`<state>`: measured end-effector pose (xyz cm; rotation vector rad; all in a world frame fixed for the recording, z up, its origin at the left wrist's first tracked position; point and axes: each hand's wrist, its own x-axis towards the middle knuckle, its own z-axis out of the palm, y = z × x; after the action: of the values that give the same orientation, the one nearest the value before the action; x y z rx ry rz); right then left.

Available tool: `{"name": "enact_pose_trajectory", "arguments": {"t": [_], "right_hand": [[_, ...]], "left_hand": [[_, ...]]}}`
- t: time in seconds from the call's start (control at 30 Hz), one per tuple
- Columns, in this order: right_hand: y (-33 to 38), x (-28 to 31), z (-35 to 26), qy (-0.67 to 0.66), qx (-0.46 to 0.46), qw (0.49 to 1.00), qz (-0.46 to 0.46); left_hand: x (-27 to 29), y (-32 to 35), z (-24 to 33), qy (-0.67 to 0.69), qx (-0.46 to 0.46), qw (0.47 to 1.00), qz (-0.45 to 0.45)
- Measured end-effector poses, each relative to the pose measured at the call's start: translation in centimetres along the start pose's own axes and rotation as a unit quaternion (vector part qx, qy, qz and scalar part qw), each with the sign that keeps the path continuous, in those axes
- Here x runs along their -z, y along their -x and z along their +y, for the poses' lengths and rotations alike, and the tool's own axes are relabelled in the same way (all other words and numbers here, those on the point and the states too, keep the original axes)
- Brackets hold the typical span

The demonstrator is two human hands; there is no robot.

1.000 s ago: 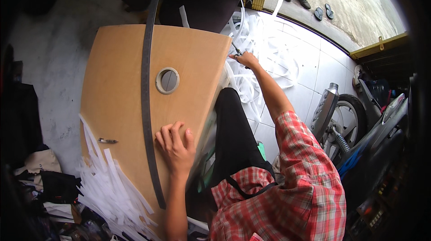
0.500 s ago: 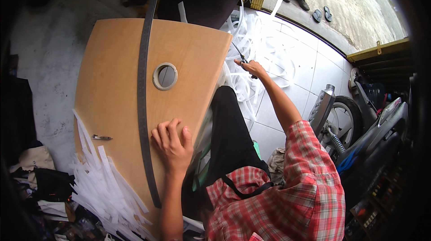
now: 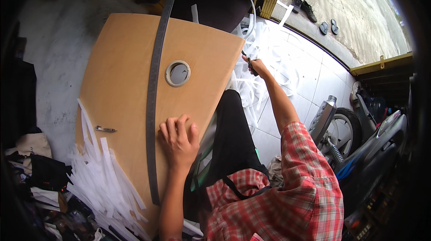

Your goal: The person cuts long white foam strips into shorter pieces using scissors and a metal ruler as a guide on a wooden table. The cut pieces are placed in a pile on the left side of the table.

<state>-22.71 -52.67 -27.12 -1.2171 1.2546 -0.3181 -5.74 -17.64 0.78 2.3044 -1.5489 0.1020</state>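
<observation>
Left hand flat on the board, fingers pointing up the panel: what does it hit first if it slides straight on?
Likely the tape roll: the left hand lies flat on the wooden board, beside the dark strip, fingers aimed roughly at it.

I see a tan, light-brown board (image 3: 130, 84) crossed lengthwise by a dark grey strip (image 3: 155, 88). On the board sits a pale cream tape ring (image 3: 178, 73) and a small silvery clip (image 3: 105, 129). White strips (image 3: 101, 178) fan off its lower left edge, and more white strips (image 3: 269, 57) lie heaped on the white floor tiles (image 3: 314, 84). My sleeve (image 3: 310, 173) is a red, white and grey check; my trousers (image 3: 235, 138) are black. A black tyre (image 3: 348, 126) with a silver exhaust stands at right.
</observation>
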Motion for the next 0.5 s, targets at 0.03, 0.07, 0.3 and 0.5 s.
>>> {"name": "enact_pose_trajectory", "arguments": {"t": [0.03, 0.07, 0.3, 0.5], "right_hand": [[1.0, 0.4, -0.3, -0.032, 0.010, 0.999, -0.006], [2.0, 1.0, -0.7, -0.049, -0.002, 0.999, -0.005], [10.1, 7.0, -7.2, -0.063, 0.068, 0.995, -0.019], [17.6, 9.7, -17.5, -0.054, 0.247, 0.964, -0.076]], "left_hand": [[0.0, 0.1, 0.0, 0.001, 0.002, 1.000, 0.002], [0.1, 0.1, 0.0, 0.002, 0.004, 1.000, 0.003], [0.0, 0.1, -0.2, 0.009, -0.013, 0.999, 0.031], [0.4, 0.3, -0.1, 0.059, -0.013, 0.997, 0.038]]}}
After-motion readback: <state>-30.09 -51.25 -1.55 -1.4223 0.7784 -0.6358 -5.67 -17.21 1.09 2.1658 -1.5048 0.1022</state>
